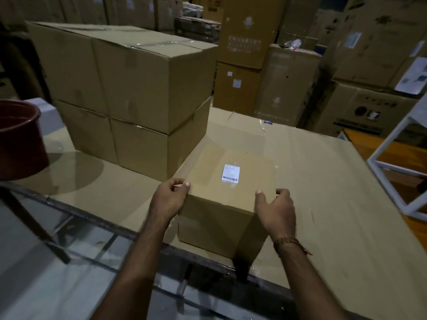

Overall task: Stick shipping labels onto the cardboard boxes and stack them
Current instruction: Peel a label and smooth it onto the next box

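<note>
Hands frame a small brown cardboard box [227, 202] at the lower centre of the frame. The box sits on a flat sheet of brown cardboard [323, 192] that covers the work surface, its near edge close to the front rim of a glass-topped table with a dark metal frame [97, 218]. A white shipping label with a barcode [230, 173] lies flat on the box top, under a glossy patch of clear tape.

The left hand [169, 197] is at the box's upper left corner, fingers curled, thumb tip resting on the top edge. Whether the fingers actually bear on the side face cannot be told. The right hand [276, 209] is spread beside the box's near right corner, thumb tip touching the top edge, the other fingers loosely bent and apart from the cardboard. A braided thread band [288, 242] circles the right wrist.

In the upper left of the frame stands a stack of 4 larger brown cardboard boxes [129, 88], 2 upon 2, tape along the top seams; its near right corner is just beside the small box. A dark red round tub [19, 139] shows at the left edge. A white metal frame [397, 162] stands at the right edge. Tall printed cartons [245, 35] fill the background, blurred.
</note>
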Motion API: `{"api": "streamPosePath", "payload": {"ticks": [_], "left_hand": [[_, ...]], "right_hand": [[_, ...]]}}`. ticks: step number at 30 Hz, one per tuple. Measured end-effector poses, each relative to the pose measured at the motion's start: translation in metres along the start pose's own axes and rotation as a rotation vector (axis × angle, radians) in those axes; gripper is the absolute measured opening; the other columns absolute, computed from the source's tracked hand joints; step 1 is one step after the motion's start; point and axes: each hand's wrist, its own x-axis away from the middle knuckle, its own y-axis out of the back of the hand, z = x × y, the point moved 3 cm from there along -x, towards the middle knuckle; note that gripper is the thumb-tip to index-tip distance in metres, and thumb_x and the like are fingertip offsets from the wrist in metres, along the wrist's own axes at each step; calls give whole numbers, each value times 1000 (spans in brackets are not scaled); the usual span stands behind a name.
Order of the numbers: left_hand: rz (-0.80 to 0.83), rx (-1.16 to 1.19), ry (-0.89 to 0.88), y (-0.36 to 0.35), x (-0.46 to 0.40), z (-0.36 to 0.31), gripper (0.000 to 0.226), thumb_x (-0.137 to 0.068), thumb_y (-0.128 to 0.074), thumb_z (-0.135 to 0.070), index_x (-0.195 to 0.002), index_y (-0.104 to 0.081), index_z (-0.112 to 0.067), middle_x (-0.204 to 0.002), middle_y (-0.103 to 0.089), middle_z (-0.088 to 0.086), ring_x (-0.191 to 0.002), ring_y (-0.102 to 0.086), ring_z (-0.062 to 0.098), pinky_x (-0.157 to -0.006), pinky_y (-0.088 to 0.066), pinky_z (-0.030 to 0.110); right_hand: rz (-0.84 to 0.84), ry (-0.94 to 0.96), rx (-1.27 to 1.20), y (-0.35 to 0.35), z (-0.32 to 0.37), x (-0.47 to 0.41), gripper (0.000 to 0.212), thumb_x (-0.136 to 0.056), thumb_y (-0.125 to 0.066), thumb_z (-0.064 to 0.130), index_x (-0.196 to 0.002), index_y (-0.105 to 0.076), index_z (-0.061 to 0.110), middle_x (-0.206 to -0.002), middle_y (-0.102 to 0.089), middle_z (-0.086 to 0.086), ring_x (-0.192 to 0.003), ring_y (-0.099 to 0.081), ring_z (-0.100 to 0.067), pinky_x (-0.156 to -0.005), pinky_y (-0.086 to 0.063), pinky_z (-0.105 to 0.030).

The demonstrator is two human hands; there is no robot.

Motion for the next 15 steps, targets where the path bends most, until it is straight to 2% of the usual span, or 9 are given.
{"api": "streamPosePath", "payload": {"ticks": [2,3,5,7,8,9,11,13,15], "left_hand": [[-34,-15,-29,-4,-1,-4,34,-106,-59,-33,-139,-62,-25,-136,-64,1,-115,-60,20,-89,-56,38],[-43,-54,-56,-7,-2,-7,35,-106,-57,-28,-141,-60,-25,-138,-62,1,-113,-59,18,-82,-55,32],[-45,-169,-126,-13,-7,-16,43,-104,-56,-18,-146,-55,-25,-142,-57,2,-109,-56,16,-69,-45,21],[-26,-272,-208,-17,-13,-27,53,-97,-59,-11,-147,-53,-27,-145,-50,0,-110,-54,15,-66,-44,20],[-13,-314,-260,-19,-17,-33,59,-91,-61,-9,-145,-54,-30,-147,-48,-2,-115,-55,17,-72,-50,26],[-1,-364,-316,-21,-21,-39,62,-84,-61,-8,-142,-57,-32,-148,-46,-4,-122,-54,20,-84,-55,35],[29,-482,-412,-28,-30,-52,61,-79,-61,-11,-135,-63,-34,-153,-44,-5,-136,-46,23,-106,-47,50],[89,-545,-479,-37,-41,-60,53,-83,-61,-18,-133,-65,-34,-158,-41,-4,-143,-39,24,-111,-42,55],[179,-580,-522,-48,-54,-62,49,-90,-60,-28,-138,-61,-35,-164,-36,-1,-148,-33,24,-112,-43,57]], "right_hand": [[-1,18,0,-3,2,5,71,-97,-65,51,-149,-44,8,-145,-56,-20,-129,-56,-41,-104,-49,-46],[-5,25,5,-5,2,7,72,-98,-64,51,-152,-42,8,-148,-54,-21,-131,-54,-42,-106,-48,-47],[-3,20,25,-7,4,10,73,-99,-62,51,-155,-38,10,-150,-51,-20,-134,-52,-42,-108,-47,-47],[20,7,59,-7,5,8,73,-101,-59,52,-157,-36,11,-152,-50,-19,-136,-50,-41,-109,-46,-48],[41,-1,82,-8,5,7,73,-101,-57,53,-158,-36,12,-153,-49,-19,-137,-50,-41,-110,-46,-48],[69,-12,107,-8,6,5,73,-102,-55,54,-158,-35,12,-153,-49,-19,-137,-49,-41,-111,-45,-48],[110,-48,165,-9,9,3,71,-102,-52,53,-157,-35,12,-153,-47,-21,-138,-46,-42,-112,-43,-49],[65,-56,250,-10,19,3,69,-100,-55,49,-156,-36,12,-151,-45,-22,-140,-42,-42,-112,-40,-50],[-73,54,331,-9,36,2,69,-94,-64,39,-154,-42,14,-150,-45,-18,-142,-37,-39,-112,-38,-51]]}}
